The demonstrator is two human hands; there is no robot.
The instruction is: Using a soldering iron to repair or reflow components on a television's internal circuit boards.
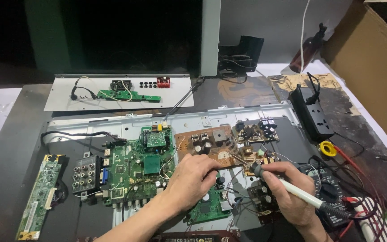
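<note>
Two hands over the bench, head view. My right hand grips a white soldering iron pen-fashion, fingers closed around the barrel, tip down at the brown circuit board near its lower edge. My left hand lies curled, knuckles up, on that board's lower left corner; whether the fingers pinch anything, I cannot tell. Green main board just left of the hand, a narrow green strip board farther left. All sit on a grey metal chassis. Black power strip and yellow solder spool to the right.
</note>
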